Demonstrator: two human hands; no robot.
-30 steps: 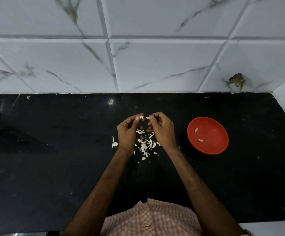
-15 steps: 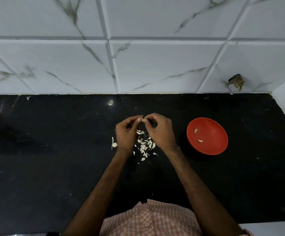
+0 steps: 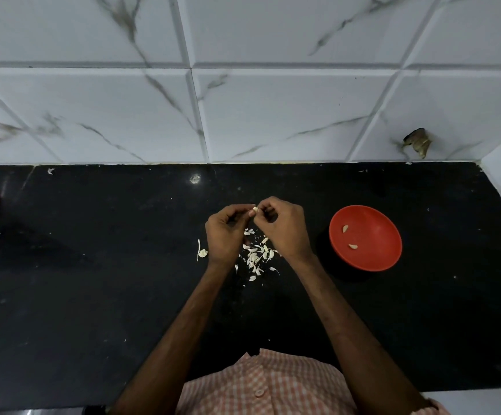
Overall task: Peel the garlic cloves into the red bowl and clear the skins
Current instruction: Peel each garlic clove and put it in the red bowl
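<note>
**Asker:** Both hands look closer together than a moment ago. What changed?

**Describer:** Very little. They have drawn a touch nearer each other, fingertips now meeting over one small pale piece; everything else has stayed put.

**Asker:** Take me from the biggest thing down.

**Describer:** A black countertop [image 3: 93,295] runs across the view under a white marbled tile wall [image 3: 273,115]. Two bare forearms reach forward from a checked shirt [image 3: 261,387]. To the right of the hands, near but apart, sits the red bowl [image 3: 372,259] with two peeled cloves [image 3: 345,228] inside.

**Asker:** And the hands?

**Describer:** The left hand [image 3: 225,235] and right hand [image 3: 285,232] are both curled, each pinching the same garlic clove [image 3: 254,209] between thumb and fingertips, held above the counter. Probably one steadies it while the other picks at the skin.

**Asker:** Where do the skins go?

**Describer:** A scatter of skins [image 3: 255,256] lies on the counter directly beneath the hands, likely so the peelings drop in one spot for easy clearing. One stray bit [image 3: 202,252] rests just left of the left wrist.
</note>
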